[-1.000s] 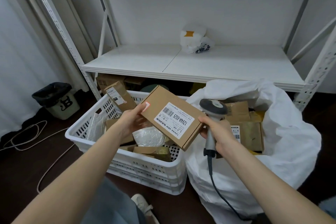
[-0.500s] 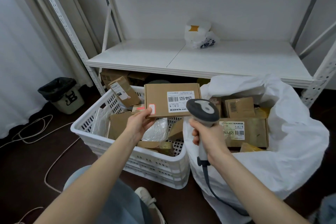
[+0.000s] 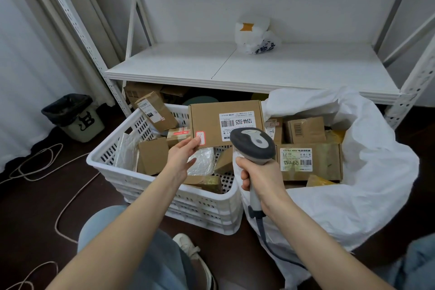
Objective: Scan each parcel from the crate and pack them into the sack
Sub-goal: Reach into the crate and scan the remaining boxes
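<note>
The box (image 3: 226,122) is held up over the far right part of the crate (image 3: 113,169), its labelled face towards the camera and its barcode label upside down. The left grip (image 3: 182,160) pinches the box at its near left corner, thumb on the face beside a red sticker (image 3: 200,137), the fingers behind it. The right grip (image 3: 261,176) is curled round the handle of the scanner (image 3: 253,142), whose grey head covers the box's near right corner in this view; whether they touch I cannot tell. The scanner's cord (image 3: 263,235) drops down in front of the sack (image 3: 376,172).

More brown boxes and silvery pouches lie in the white crate. The open white sack stands just right of it, touching it, with several boxes inside, one labelled box (image 3: 308,162) nearest the scanner.

Beyond both is a white shelf (image 3: 188,66) carrying a white bag (image 3: 255,35). A black-lined bin (image 3: 73,116) stands at far left, with cables (image 3: 35,165) on the dark floor near it.
</note>
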